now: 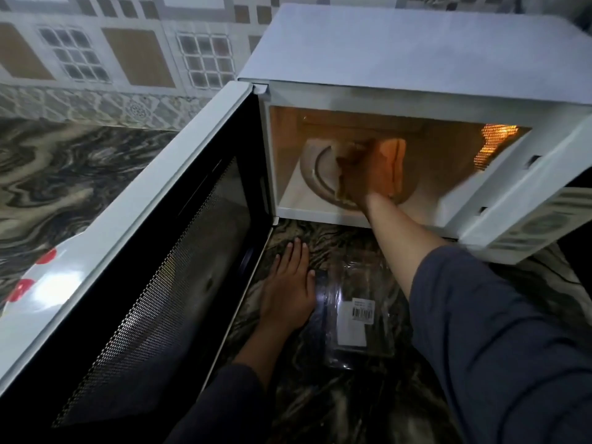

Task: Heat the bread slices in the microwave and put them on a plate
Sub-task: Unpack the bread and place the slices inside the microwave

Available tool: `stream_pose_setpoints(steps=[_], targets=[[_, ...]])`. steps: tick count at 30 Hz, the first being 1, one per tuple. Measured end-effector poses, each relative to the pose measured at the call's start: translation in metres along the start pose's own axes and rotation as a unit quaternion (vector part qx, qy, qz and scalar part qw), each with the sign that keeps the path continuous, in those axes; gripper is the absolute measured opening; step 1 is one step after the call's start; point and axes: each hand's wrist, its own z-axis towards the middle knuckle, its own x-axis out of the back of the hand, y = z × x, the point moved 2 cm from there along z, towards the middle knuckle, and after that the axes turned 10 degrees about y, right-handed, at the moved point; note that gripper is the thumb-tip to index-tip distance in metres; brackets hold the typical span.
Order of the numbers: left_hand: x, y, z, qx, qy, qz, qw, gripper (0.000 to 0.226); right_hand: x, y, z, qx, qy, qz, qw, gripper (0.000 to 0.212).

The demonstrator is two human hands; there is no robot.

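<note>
The white microwave (416, 59) stands on the marble counter with its door (153, 251) swung wide open to the left and its inside lit orange. My right hand (355, 174) reaches into the cavity over the glass turntable (312, 174) and is blurred; it is at the bread slices (392, 165), which look upright beside it. Whether its fingers grip the bread is not clear. My left hand (288, 290) rests flat on the counter in front of the microwave, fingers straight. A white plate with red dots (41, 280) sits at the far left, partly hidden behind the door.
An empty clear plastic bag (355, 312) with a barcode label lies on the dark marble counter (64, 174) just right of my left hand. The open door blocks the left side. A patterned tile wall (128, 52) runs behind the counter.
</note>
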Motion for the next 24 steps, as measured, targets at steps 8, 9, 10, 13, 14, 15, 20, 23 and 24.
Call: stream_pose_setpoints(steps=[8,9,10,13,14,15,20,23,24], targets=[[0.002,-0.003,0.000,0.013,-0.004,-0.024,1.000,0.072,-0.005,-0.009,0.010,0.010,-0.024,-0.014,1.000,0.061],[0.003,-0.002,0.000,0.013,-0.004,-0.025,1.000,0.072,-0.008,-0.008,0.010,0.018,-0.028,-0.015,0.999,0.062],[0.003,-0.002,0.000,0.013,-0.004,-0.025,1.000,0.073,-0.011,-0.008,0.011,0.024,-0.027,-0.016,0.999,0.062],[0.004,-0.001,-0.001,0.017,-0.006,-0.028,0.999,0.072,-0.009,-0.009,0.012,0.010,-0.009,-0.031,0.999,0.058],[0.004,-0.001,0.000,0.017,-0.006,-0.029,0.999,0.072,-0.007,-0.009,0.013,0.000,-0.002,-0.043,0.999,0.055],[0.003,-0.001,0.000,0.017,-0.006,-0.029,0.999,0.071,-0.005,-0.010,0.012,-0.006,0.009,-0.042,0.999,0.054],[0.003,-0.003,0.000,0.017,0.002,-0.028,0.999,0.066,-0.014,-0.012,0.002,0.024,-0.022,0.025,0.999,0.075],[0.003,-0.003,-0.001,0.019,0.001,-0.029,0.999,0.069,-0.011,-0.007,-0.004,0.000,-0.026,0.038,0.999,0.085],[0.003,-0.003,0.000,0.019,0.002,-0.028,0.999,0.069,-0.009,-0.006,-0.006,-0.001,-0.024,0.036,0.999,0.086]])
